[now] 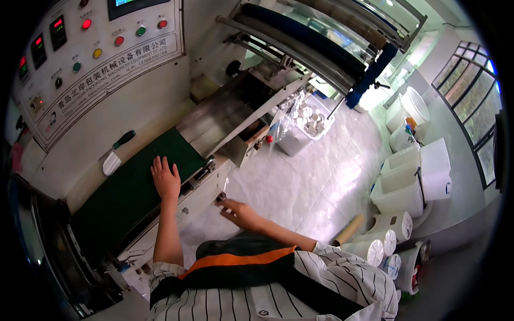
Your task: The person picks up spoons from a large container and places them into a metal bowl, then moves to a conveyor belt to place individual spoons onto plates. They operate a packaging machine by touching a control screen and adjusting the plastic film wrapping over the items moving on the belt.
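Observation:
My left hand [166, 179] lies flat on a dark green conveyor belt [115, 195], fingers stretched out and nothing held. My right hand [241, 215] is to the right of the machine's side panel, its fingers loosely bent and apart. Its fingertips are beside a small dark knob [221, 197] on the panel's edge; whether they touch it is hard to make out. Past the belt's far end, a bare metal plate [219, 120] leads towards the rollers.
A white-handled scraper [112, 163] and a dark-handled tool [125, 139] lie behind the belt. A control panel [101, 59] stands at the upper left. Rollers [300, 40] cross the top. A white bin [296, 140] holds several round pieces. White tubs [399, 190] and film rolls [365, 250] line the right.

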A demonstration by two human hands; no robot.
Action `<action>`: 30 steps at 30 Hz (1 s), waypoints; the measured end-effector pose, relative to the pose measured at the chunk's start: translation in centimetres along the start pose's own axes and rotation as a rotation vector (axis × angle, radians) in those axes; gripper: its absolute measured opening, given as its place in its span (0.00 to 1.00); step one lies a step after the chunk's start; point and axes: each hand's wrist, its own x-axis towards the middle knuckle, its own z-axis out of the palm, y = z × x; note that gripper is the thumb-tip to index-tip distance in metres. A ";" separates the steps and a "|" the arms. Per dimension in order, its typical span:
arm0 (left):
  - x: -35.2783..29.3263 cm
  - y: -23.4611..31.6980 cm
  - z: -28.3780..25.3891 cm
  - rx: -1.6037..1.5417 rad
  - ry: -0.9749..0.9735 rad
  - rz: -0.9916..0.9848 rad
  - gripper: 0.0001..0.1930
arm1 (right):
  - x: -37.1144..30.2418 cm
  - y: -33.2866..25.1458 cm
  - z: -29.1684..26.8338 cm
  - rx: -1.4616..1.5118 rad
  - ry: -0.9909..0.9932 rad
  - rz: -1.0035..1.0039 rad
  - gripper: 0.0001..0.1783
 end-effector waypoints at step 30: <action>3.0 18.8 1.3 -0.486 0.061 -0.037 0.15 | -12.3 11.9 -53.0 -0.561 0.996 0.200 0.27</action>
